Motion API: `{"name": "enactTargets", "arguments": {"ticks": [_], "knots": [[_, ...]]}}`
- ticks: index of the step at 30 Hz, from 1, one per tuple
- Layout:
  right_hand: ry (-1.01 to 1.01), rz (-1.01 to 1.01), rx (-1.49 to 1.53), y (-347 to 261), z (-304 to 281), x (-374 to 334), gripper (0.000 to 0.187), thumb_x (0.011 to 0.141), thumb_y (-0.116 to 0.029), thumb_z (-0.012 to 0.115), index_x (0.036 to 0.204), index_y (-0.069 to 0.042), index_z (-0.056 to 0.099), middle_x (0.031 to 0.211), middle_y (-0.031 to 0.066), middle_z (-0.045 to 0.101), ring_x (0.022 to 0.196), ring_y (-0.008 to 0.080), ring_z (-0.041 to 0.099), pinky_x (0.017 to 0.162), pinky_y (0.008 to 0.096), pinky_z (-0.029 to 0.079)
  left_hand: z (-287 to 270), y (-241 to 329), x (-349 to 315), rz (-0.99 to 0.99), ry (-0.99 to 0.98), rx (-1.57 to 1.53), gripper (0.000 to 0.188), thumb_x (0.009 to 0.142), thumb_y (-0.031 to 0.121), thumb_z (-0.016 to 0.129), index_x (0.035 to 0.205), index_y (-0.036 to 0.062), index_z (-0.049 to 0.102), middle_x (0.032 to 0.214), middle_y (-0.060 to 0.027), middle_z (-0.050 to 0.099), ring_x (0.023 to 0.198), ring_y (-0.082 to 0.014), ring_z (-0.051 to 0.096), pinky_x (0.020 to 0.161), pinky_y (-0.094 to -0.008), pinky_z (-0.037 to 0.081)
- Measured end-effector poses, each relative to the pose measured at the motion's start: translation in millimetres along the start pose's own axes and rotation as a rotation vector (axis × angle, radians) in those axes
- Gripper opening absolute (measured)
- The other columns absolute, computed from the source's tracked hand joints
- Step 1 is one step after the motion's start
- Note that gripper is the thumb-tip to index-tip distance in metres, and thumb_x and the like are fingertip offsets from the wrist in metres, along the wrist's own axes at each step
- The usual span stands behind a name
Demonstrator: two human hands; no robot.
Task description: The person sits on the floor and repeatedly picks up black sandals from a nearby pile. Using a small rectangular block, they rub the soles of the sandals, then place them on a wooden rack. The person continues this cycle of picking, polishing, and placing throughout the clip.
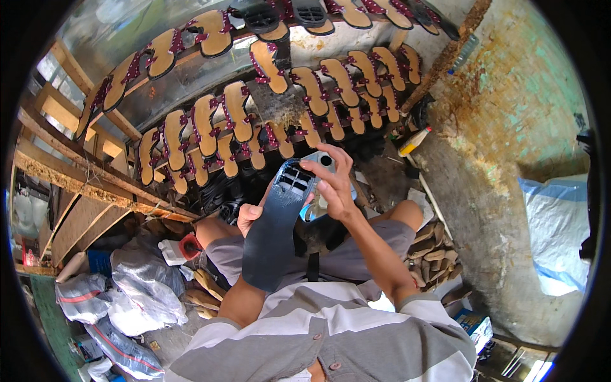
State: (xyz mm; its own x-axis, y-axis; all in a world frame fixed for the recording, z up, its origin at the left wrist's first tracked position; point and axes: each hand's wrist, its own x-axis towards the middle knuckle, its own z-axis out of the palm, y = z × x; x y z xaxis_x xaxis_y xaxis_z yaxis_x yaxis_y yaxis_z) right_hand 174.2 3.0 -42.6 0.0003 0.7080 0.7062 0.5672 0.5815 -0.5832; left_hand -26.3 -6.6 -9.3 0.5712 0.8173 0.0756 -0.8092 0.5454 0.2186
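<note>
A dark shoe sole (273, 223) is tilted in front of me, its smooth face toward me. At its far end is a recess with a grid of ribs, and the rim there looks glossy. My left hand (250, 218) is closed on the sole's left edge, with the thumb showing and the other fingers hidden beneath. My right hand (338, 190) is at the ribbed end, fingers bent and the forefinger tip at the rim. Whether anything small is pinched in it, I cannot make out. Just behind the sole is a pale tin (316, 207) with blue on it, partly covered.
Sandals with dotted maroon straps (237, 111) line several racks ahead. A wooden frame (83, 172) rises at left, above plastic sacks (143, 293). Wooden shoe lasts (433, 254) are piled by my right knee. A yellow bottle (415, 141) lies near the stained wall (503, 140).
</note>
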Motion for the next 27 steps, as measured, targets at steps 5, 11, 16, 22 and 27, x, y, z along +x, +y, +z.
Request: {"name": "enactTargets", "arguments": {"ticks": [5, 11, 16, 22, 27], "knots": [[0.17, -0.022, -0.327, -30.7, 22.6, -32.4, 0.064, 0.072, 0.006, 0.067, 0.129, -0.024, 0.072, 0.142, 0.0155, 0.053, 0.128, 0.0377, 0.045, 0.108, 0.0486, 0.033, -13.2, 2.0, -0.3, 0.031, -0.019, -0.051, 0.087, 0.077, 0.022, 0.053, 0.156, -0.0065, 0.032, 0.144, -0.0291, 0.054, 0.132, -0.041, 0.056, 0.117, -0.0458, 0.044], [0.07, -0.294, -0.215, -51.2, 12.3, -38.6, 0.066, 0.073, 0.004, 0.07, 0.13, -0.029, 0.073, 0.144, 0.0164, 0.052, 0.132, 0.0373, 0.044, 0.114, 0.0517, 0.028, -12.3, 2.1, 1.0, -0.012, -0.021, -0.115, 0.082, 0.081, 0.02, 0.049, 0.159, 0.0001, 0.033, 0.147, -0.025, 0.054, 0.13, -0.0367, 0.06, 0.114, -0.045, 0.047], [-0.115, 0.238, -0.455, -61.2, -0.9, -21.5, 0.058, 0.102, -0.069, 0.036, 0.135, -0.035, 0.069, 0.155, 0.0122, 0.043, 0.145, 0.0404, 0.026, 0.119, 0.0628, 0.007, -7.6, -4.2, 4.3, 0.062, 0.144, -0.023, 0.081, 0.079, 0.018, 0.047, 0.158, 0.0042, 0.037, 0.151, -0.02, 0.053, 0.132, -0.0348, 0.058, 0.117, -0.044, 0.043], [-0.108, -0.157, -0.672, -69.9, -3.8, 0.9, 0.072, 0.09, -0.085, 0.035, 0.133, -0.037, 0.068, 0.154, 0.0046, 0.043, 0.143, 0.0392, 0.027, 0.118, 0.0684, 0.0, -11.0, -7.2, -0.4, 0.004, 0.029, -0.043, 0.082, 0.076, 0.014, 0.049, 0.158, 0.006, 0.04, 0.148, -0.0198, 0.055, 0.132, -0.0331, 0.058, 0.117, -0.0436, 0.043], [-0.029, -0.085, -0.728, -67.5, -2.9, 3.5, 0.076, 0.089, -0.086, 0.038, 0.135, -0.033, 0.067, 0.152, 0.0042, 0.044, 0.142, 0.0369, 0.029, 0.117, 0.0694, -0.005, -13.0, -3.3, -1.0, 0.108, 0.121, 0.011, 0.085, 0.073, 0.012, 0.05, 0.157, 0.0033, 0.039, 0.151, -0.0202, 0.053, 0.134, -0.0342, 0.057, 0.117, -0.0439, 0.044]]}}
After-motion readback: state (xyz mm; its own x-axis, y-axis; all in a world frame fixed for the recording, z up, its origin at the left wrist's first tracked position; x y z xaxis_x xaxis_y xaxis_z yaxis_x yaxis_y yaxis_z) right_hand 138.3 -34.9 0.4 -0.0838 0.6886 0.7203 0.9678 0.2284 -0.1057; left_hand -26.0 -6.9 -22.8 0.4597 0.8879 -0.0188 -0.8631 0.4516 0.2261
